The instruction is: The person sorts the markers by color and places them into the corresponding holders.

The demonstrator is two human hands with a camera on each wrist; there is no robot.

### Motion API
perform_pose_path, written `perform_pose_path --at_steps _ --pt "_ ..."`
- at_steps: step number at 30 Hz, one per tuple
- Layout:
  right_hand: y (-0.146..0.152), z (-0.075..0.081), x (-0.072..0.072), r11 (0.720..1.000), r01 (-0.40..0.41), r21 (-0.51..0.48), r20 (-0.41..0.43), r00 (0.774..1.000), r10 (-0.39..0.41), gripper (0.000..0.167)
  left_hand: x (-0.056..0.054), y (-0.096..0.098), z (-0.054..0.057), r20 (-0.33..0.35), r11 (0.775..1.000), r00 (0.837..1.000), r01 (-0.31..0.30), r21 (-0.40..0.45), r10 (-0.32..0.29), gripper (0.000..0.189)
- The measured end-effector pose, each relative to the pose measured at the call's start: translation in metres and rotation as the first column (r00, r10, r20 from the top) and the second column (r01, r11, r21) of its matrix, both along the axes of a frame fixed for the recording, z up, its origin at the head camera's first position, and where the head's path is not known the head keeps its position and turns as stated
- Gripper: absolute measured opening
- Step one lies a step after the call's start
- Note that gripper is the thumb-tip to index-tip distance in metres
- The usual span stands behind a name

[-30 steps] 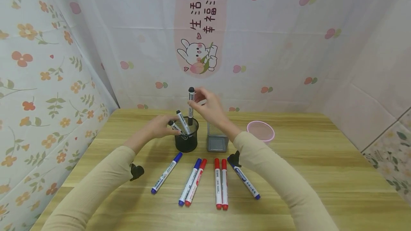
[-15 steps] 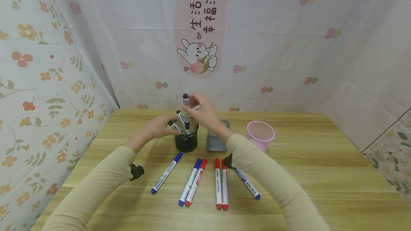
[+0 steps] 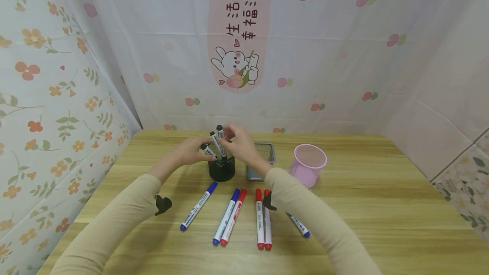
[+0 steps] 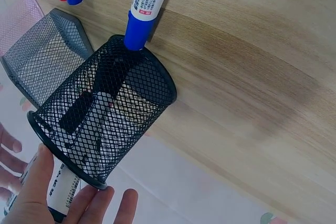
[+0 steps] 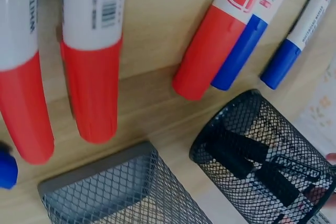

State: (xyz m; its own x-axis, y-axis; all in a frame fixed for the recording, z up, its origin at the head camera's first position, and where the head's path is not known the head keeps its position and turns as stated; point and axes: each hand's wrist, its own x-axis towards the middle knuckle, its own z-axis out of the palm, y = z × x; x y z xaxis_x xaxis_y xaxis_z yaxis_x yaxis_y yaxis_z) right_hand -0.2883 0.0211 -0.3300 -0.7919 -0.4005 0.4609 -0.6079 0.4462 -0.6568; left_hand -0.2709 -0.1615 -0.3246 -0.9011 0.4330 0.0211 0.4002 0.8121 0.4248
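Observation:
A black mesh pen cup (image 3: pixel 221 172) stands on the table, with my left hand (image 3: pixel 189 151) holding its rim between thumb and fingers. Two black-capped whiteboard markers, one upright (image 3: pixel 215 140) and one leaning (image 3: pixel 207 149), stick out of it on the left. My right hand (image 3: pixel 241 143) pinches a third black-capped marker (image 3: pixel 220 129) near its top, the lower end down inside the cup. Through the mesh (image 4: pixel 105 114) in the left wrist view, dark caps show near the bottom. Only some fingertips of the right hand show at the edge of the right wrist view.
A grey mesh holder (image 3: pixel 273 152) stands right of the black cup, and a pink mesh cup (image 3: pixel 305 175) farther right. In front lie blue markers (image 3: pixel 198 206) and red markers (image 3: pixel 259 220); my right sleeve covers part of another blue marker (image 3: pixel 299 225).
My right hand has moved down and slightly left, lowering the black marker from above the rim into the black cup. The left hand has stayed at the rim.

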Motion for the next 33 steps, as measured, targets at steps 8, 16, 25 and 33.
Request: perform_pose_path --at_steps 8,16,25,33 --pt "0.003 -0.014 0.0 1.0 -0.009 0.0 0.009 1.0 0.009 0.028 -0.001 -0.001 -0.001 -0.007 1.0 1.0 0.0 0.005 0.0 0.06" --pt "0.005 -0.022 0.004 0.999 0.014 0.038 0.019 1.0 -0.015 0.025 0.0 -0.001 -0.001 -0.009 1.0 1.0 0.013 0.013 -0.012 0.06" --pt "0.004 -0.022 0.004 0.996 0.016 0.086 0.021 1.0 -0.018 0.021 0.001 -0.001 -0.001 -0.016 1.0 1.0 0.015 0.022 -0.015 0.059" --pt "0.002 -0.02 0.005 0.996 0.001 0.087 0.049 0.999 -0.006 0.023 0.002 0.0 0.0 -0.021 1.0 1.0 0.015 0.016 -0.015 0.056"
